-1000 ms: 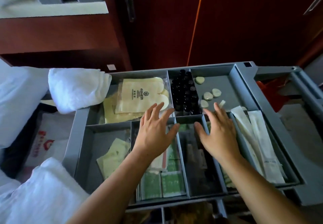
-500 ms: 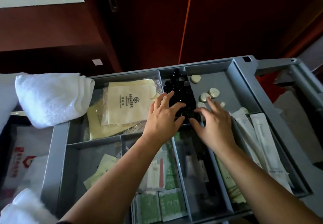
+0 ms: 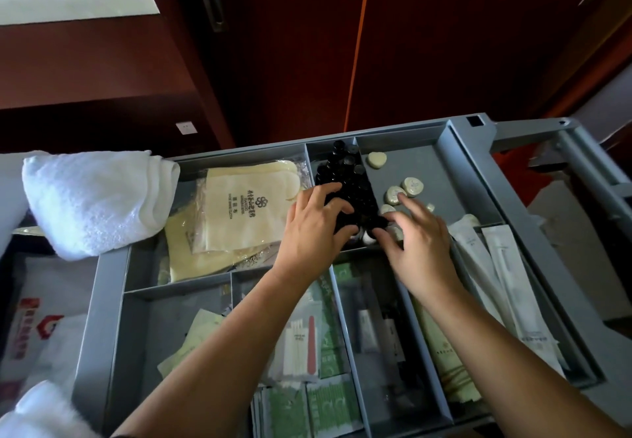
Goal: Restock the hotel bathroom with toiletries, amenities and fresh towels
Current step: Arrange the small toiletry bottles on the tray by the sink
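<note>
Bottles (image 3: 345,177), small and dark-capped, stand packed in the narrow back-middle compartment of the grey tray (image 3: 455,177). Round soaps (image 3: 412,186) lie loose in the compartment to their right, and cream packets (image 3: 246,205) to their left. A towel (image 3: 95,198) rests on the tray's left rim.

The step in hand looks like gathering toiletries from the cart, with the bottles first. The next move would call for closing fingers round one or two bottles at the near end of the row. They would need lifting straight up so the tightly packed neighbours do not topple.

Both forearms reach in over the front compartments, palms down. The left hand (image 3: 314,229) lies on the caps, fingers spread and bent, thumb at the row's near end. Whether it grips a bottle cannot be told. The right hand (image 3: 420,249) is just beside it, thumb by the nearest bottles and fingers splayed towards the soaps, holding nothing visible.
</note>
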Available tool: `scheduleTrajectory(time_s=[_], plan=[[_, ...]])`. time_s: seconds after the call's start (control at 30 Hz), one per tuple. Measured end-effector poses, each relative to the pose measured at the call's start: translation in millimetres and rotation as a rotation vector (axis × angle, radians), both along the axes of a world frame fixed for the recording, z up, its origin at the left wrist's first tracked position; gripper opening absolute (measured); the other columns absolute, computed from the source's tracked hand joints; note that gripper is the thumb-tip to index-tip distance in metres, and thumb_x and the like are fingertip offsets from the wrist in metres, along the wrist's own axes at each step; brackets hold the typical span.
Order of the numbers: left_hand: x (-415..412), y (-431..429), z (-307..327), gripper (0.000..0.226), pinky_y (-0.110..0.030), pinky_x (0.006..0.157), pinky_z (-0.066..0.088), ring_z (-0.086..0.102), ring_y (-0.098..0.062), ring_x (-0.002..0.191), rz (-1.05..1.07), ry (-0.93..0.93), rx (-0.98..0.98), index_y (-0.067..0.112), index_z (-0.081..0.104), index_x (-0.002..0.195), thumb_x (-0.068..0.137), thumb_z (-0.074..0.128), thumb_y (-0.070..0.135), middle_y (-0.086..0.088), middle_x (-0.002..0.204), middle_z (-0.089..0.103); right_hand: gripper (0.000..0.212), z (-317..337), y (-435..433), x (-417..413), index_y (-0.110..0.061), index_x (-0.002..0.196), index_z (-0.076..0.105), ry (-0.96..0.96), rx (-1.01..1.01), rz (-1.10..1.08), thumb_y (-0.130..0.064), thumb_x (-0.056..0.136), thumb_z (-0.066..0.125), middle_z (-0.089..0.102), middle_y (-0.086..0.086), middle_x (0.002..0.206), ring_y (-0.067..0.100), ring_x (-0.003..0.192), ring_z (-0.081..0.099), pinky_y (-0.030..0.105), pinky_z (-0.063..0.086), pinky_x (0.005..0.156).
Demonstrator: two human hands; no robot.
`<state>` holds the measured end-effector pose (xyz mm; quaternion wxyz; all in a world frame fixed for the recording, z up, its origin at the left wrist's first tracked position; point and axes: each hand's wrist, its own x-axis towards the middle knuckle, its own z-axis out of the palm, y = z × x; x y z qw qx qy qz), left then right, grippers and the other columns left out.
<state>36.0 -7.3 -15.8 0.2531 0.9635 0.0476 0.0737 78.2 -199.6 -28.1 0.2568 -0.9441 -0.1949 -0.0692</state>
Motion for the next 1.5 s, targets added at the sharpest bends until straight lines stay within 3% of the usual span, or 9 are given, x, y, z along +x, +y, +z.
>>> scheduleTrajectory(time_s=[0.13,0.27,0.4,0.57,0.7,0.8,0.97,1.13,1.5], plan=[[-7.8,10.8,30.4,0.031,-0.021,0.104,0.036,0.047,-0.010,0.125,0.024,-0.028,-0.216,0.024,0.068,0.122,0.095,0.071,0.039,0.010,0.134,0.059,0.028,32.0,-8.8,-5.0,-0.009,0.114,0.072,0.002,0.179,0.019,-0.027,0.093,0.074,0.063,0.004,0.137,0.022,0.128,0.056,0.048,0.047,0.107],[-29.1,13.0,52.5,0.023,-0.001,0.080,0.038,0.057,0.010,0.097,0.084,-0.011,-0.390,0.032,0.068,0.115,0.094,0.074,0.037,0.021,0.106,0.066,0.036,65.0,-20.4,-25.1,-0.019,0.127,0.068,0.189,0.280,-0.020,-0.040,0.098,0.065,0.066,-0.012,0.129,0.001,0.119,0.057,0.006,0.040,0.096],[-55.7,5.0,57.7,0.019,-0.009,0.076,0.046,0.065,0.003,0.096,0.135,-0.025,-0.533,0.032,0.070,0.111,0.093,0.075,0.035,0.019,0.099,0.072,0.033,72.2,-33.1,-48.1,-0.026,0.123,0.069,0.364,0.398,-0.041,-0.046,0.097,0.063,0.072,-0.018,0.115,-0.003,0.109,0.065,0.025,0.052,0.097],[-103.8,-16.2,63.4,0.018,-0.009,0.076,0.050,0.067,0.002,0.094,0.180,-0.020,-0.667,0.028,0.073,0.111,0.093,0.076,0.029,0.016,0.096,0.074,0.023,78.9,-52.7,-85.7,-0.024,0.118,0.072,0.448,0.513,-0.022,-0.036,0.099,0.065,0.075,-0.017,0.105,-0.005,0.101,0.068,0.025,0.055,0.095],[-147.5,-38.3,64.7,0.015,-0.009,0.077,0.050,0.069,0.002,0.090,0.210,-0.008,-0.704,0.031,0.074,0.107,0.093,0.076,0.026,0.021,0.095,0.075,0.012,79.8,-73.4,-119.4,-0.037,0.110,0.070,0.492,0.528,0.026,-0.035,0.099,0.066,0.075,-0.016,0.103,-0.001,0.099,0.070,0.033,0.058,0.095],[-182.8,-56.1,64.6,0.017,-0.011,0.078,0.051,0.068,0.002,0.092,0.241,-0.004,-0.683,0.033,0.074,0.110,0.093,0.075,0.029,0.018,0.097,0.075,0.018,77.2,-88.0,-146.5,-0.035,0.114,0.071,0.516,0.557,0.057,-0.037,0.097,0.068,0.074,-0.016,0.104,0.004,0.098,0.071,0.040,0.060,0.093],[-248.5,-89.3,59.9,0.020,-0.011,0.079,0.051,0.067,-0.001,0.093,0.271,-0.018,-0.650,0.036,0.072,0.112,0.093,0.075,0.030,0.013,0.098,0.073,0.019,69.6,-113.5,-198.2,-0.037,0.114,0.072,0.563,0.596,0.142,-0.037,0.095,0.070,0.075,-0.012,0.102,0.010,0.099,0.072,0.037,0.062,0.088],[-321.0,-124.6,55.5,0.027,-0.011,0.081,0.051,0.066,-0.001,0.088,0.333,-0.015,-0.684,0.034,0.071,0.120,0.095,0.074,0.028,0.008,0.096,0.072,0.022,56.7,-139.5,-254.3,-0.044,0.112,0.071,0.582,0.588,0.210,-0.050,0.091,0.071,0.074,-0.017,0.106,0.008,0.102,0.071,0.046,0.061,0.090],[-473.0,-170.6,56.5,0.027,-0.023,0.085,0.058,0.069,-0.005,0.097,0.501,-0.048,-0.608,0.035,0.070,0.124,0.096,0.071,0.033,0.009,0.103,0.073,0.015,49.6,-145.6,-361.4,-0.044,0.108,0.072,0.698,0.529,0.414,-0.038,0.094,0.072,0.074,-0.017,0.099,0.002,0.096,0.070,0.045,0.061,0.088]])
